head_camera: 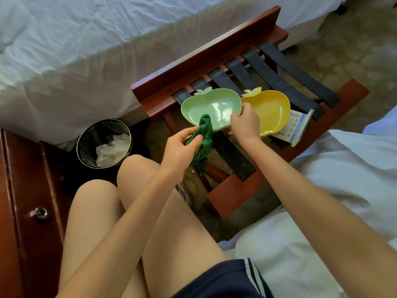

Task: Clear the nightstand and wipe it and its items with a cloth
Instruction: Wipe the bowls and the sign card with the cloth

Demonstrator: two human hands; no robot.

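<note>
A green apple-shaped dish [211, 106] is held above the wooden luggage rack [214, 59]. My right hand [245, 123] grips its right rim, thumb on the inside. My left hand [179, 147] holds a dark green cloth [203, 143], and one end of the cloth lies over the dish's near edge. A yellow apple-shaped dish [271, 111] rests on the rack's black straps just right of the green one. The dark wooden nightstand [25, 190] with a metal drawer pull stands at the left edge.
A black bin [104, 143] with crumpled paper stands between the nightstand and the rack. A booklet in a plastic sleeve [297, 126] lies under the yellow dish. White beds sit behind and to my right. My bare knees are in the foreground.
</note>
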